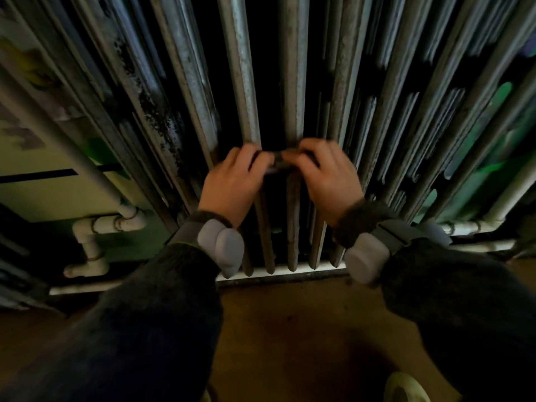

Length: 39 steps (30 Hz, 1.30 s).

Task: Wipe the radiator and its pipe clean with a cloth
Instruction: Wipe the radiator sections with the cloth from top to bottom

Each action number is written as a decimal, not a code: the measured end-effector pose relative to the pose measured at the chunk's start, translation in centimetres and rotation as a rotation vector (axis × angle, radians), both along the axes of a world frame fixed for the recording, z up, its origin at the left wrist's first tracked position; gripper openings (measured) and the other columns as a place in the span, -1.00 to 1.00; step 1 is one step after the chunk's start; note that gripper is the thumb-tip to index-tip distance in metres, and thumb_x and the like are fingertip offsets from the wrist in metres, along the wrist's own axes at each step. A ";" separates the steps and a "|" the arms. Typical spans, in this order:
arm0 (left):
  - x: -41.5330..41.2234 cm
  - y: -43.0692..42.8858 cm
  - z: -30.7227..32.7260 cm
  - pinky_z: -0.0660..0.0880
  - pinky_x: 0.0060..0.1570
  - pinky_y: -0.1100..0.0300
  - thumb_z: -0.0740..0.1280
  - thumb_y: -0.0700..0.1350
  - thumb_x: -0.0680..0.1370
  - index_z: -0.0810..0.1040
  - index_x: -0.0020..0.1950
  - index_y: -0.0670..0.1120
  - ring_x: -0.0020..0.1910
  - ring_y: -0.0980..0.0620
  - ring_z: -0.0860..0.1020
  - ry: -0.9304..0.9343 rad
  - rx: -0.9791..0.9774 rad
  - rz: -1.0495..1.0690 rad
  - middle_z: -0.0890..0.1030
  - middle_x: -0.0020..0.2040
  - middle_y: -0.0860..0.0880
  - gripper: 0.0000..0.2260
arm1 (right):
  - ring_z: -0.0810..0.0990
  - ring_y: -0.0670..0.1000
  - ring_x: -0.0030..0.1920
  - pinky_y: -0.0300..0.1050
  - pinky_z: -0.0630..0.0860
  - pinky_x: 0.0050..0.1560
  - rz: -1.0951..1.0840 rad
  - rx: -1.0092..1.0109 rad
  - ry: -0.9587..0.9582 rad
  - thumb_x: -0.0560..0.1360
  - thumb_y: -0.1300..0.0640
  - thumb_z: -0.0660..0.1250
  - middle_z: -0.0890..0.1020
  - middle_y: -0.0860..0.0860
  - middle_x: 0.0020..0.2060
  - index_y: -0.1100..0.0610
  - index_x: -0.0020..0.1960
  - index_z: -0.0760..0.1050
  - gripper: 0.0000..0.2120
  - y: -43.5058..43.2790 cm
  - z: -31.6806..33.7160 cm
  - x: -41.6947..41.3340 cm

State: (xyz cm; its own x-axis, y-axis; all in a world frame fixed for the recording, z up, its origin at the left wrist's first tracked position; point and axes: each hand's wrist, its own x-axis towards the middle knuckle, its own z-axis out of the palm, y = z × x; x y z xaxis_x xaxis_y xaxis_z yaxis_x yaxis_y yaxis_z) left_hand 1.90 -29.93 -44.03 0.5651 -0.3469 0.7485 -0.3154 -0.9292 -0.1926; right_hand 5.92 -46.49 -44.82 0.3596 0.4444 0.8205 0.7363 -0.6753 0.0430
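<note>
Left hand (235, 181) and right hand (327, 175) each pinch an end of the dark cloth (278, 163), stretched against a middle radiator (293, 82) column; likely risks: the fingertip grip slipping, or the cloth snagging on rough, flaking metal.

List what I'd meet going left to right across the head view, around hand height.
White pipe fitting, left hand, dark cloth pinched between the hands, right hand, white pipe low on the right. The radiator columns span the whole width.
</note>
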 end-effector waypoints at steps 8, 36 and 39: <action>-1.0 -1.1 2.6 0.50 -0.25 0.12 0.17 -0.19 0.43 0.57 0.02 -0.16 -0.07 -0.01 0.36 -0.090 -0.201 0.101 0.53 0.02 -0.03 -0.75 | 0.46 0.14 -0.11 0.00 0.51 -0.17 -0.035 0.170 0.054 0.39 0.32 0.33 0.55 0.23 -0.09 0.23 0.09 0.56 -0.73 1.1 3.3 -0.4; -0.4 -1.4 4.2 0.33 0.03 0.15 0.24 -0.22 0.46 0.62 0.04 -0.22 -0.01 -0.02 0.39 -0.164 -0.231 0.081 0.63 0.00 -0.13 -0.77 | 0.33 0.04 -0.09 -0.11 0.21 -0.13 -0.143 0.209 -0.171 0.39 0.26 0.41 0.62 0.09 -0.14 0.10 0.09 0.61 -0.72 0.1 5.4 0.4; -0.3 -0.9 2.5 0.35 -0.02 0.14 0.24 -0.21 0.46 0.64 0.00 -0.21 -0.06 -0.02 0.40 -0.148 -0.131 0.082 0.64 -0.07 -0.11 -0.77 | 0.34 0.05 -0.09 -0.09 0.21 -0.14 -0.109 0.141 -0.162 0.39 0.30 0.40 0.62 0.10 -0.15 0.12 0.09 0.61 -0.71 -0.2 4.0 0.4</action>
State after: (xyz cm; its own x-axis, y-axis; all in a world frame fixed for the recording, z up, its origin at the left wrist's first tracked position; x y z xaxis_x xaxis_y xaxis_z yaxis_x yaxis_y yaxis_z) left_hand 1.56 -30.86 -41.52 0.4680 -0.1982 0.8612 -0.2150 -0.9708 -0.1065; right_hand 6.29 -46.70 -40.84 0.2579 0.2867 0.9227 0.6498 -0.7582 0.0540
